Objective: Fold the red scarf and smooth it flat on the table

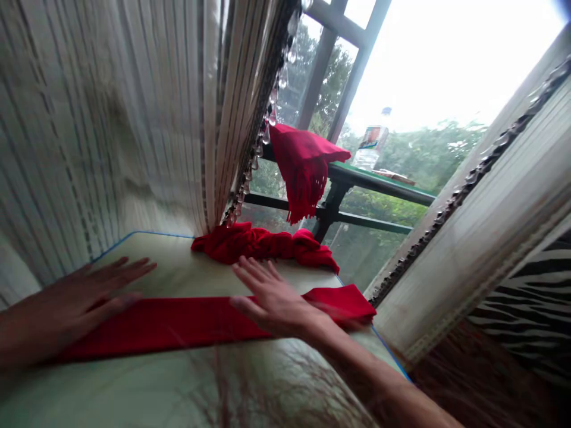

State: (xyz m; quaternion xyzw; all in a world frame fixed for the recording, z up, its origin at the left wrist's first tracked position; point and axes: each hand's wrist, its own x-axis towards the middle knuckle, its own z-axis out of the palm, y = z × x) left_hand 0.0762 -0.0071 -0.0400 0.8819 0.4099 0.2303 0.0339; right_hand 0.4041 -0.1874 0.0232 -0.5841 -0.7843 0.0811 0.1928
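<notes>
A folded band of red cloth (165, 324) lies flat across a pale marble-like window ledge (178, 267). My left hand (93, 291) rests palm down at the band's left part, fingers spread onto the bare ledge. My right hand (272, 294) presses flat on the band further right, near its loose, wider end (339, 303). Neither hand grips the cloth. Behind the right hand sits a bunched red scarf (263, 246), with its ends partly folded under. A red fringed scarf (303, 166) hangs over a dark railing (379, 182) outside.
Striped beaded curtains (134, 119) hang at the left and right of the ledge. A zebra-patterned fabric (521, 303) lies at the lower right. A plastic bottle (370, 145) stands on a green-topped railing ledge beyond the window, with trees behind it.
</notes>
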